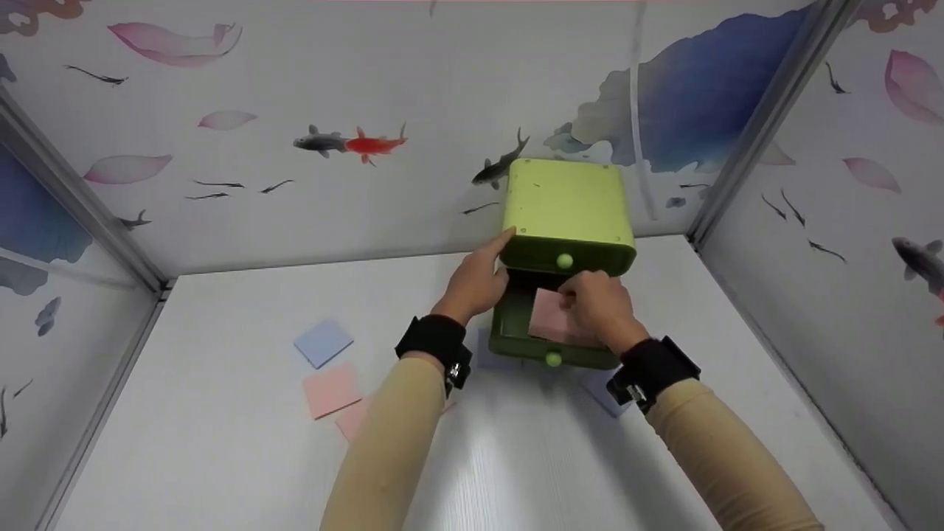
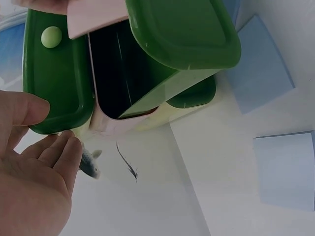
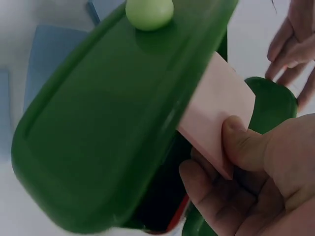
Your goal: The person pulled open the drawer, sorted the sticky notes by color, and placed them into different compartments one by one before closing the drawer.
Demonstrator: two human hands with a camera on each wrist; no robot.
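A small green two-drawer cabinet (image 1: 566,195) stands at the back of the table, its lower drawer (image 1: 509,343) pulled out. My left hand (image 1: 473,284) holds the cabinet's left edge, the thumb at the upper drawer front (image 2: 64,83) and the other fingers along the side. Over the open drawer, my right hand (image 1: 601,302) pinches a pink sticky note pad (image 3: 216,108) between thumb and fingers. The pad is tilted, partly inside the drawer. Its lower edge is hidden by the drawer front in the right wrist view.
Left of my left forearm lie a blue pad (image 1: 323,343) and a pink pad (image 1: 331,391), with another pink pad (image 1: 352,419) partly under the arm. More blue pads (image 2: 286,169) lie near the drawer. Patterned walls (image 1: 295,206) enclose the white table (image 1: 221,457).
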